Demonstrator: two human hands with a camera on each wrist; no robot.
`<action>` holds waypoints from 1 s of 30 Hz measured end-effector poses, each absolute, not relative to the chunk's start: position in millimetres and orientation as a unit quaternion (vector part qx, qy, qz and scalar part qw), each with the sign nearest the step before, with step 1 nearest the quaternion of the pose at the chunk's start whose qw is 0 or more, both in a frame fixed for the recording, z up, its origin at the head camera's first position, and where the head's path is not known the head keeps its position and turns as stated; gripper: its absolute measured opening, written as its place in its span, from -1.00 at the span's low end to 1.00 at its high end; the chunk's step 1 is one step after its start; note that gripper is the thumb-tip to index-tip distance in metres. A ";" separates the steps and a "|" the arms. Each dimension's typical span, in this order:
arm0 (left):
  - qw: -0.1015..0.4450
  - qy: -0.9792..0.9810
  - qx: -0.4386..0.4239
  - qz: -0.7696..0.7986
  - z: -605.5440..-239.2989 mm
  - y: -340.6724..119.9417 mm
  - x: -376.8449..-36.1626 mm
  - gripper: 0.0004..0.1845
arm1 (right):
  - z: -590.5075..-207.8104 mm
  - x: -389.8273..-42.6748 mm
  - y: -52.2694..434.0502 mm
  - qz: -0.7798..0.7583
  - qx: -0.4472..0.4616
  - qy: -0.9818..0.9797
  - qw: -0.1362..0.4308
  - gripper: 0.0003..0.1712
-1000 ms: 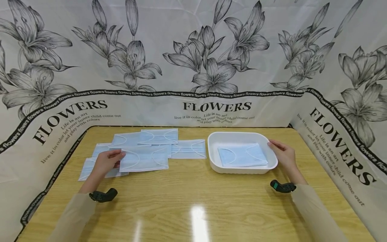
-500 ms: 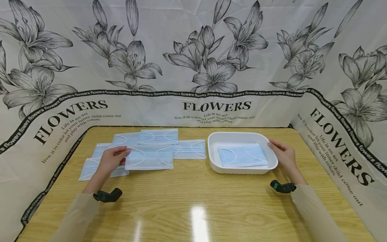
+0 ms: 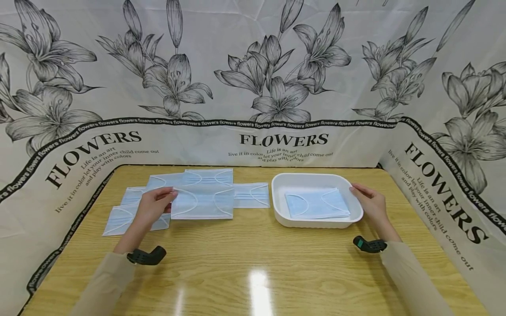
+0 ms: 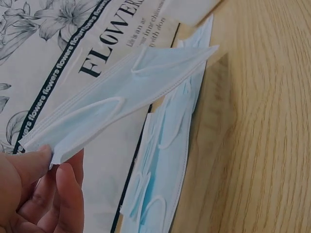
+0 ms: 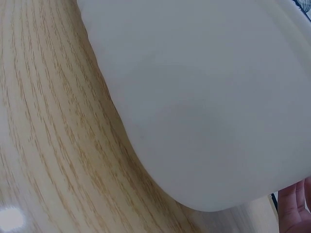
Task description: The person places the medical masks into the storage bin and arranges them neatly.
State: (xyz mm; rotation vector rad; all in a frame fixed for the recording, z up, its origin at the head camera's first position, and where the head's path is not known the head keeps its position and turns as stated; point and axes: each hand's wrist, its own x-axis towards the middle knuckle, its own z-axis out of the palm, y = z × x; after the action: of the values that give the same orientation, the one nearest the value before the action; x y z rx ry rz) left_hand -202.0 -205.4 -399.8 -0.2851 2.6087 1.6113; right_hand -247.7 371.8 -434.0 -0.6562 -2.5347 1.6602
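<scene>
Mask (image 3: pixel 203 203) has shifted right toward tray (image 3: pixel 316 221) and lifted off the pile (image 3: pixel 134 217). Left hand (image 3: pixel 152 208) pinches only its left edge, so it sags and could slip or snag pile masks underneath. Right hand (image 3: pixel 369 202) rests relaxed against the tray rim. Table (image 3: pixel 253 263) is open between pile and tray; curtain walls close on three sides.

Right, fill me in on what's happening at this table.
A person is handling blue face masks on a wooden table. The left hand pinches one mask by its end and holds it lifted above the loose masks spread on the table. The right hand rests against the right rim of a white tray, which already holds a mask.
</scene>
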 end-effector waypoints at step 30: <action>0.022 0.818 -0.089 0.567 -376.2 -159.7 -202.5 -0.55 | -431.5 -247.8 369.1 0.525 -0.213 -0.823 0.028 -0.27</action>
State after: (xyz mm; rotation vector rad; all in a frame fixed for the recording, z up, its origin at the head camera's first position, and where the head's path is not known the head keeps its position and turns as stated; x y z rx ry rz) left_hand -202.5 -159.7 -376.2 -0.2764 2.5352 1.7567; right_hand -247.8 369.1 -431.5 -0.6568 -2.5407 1.6217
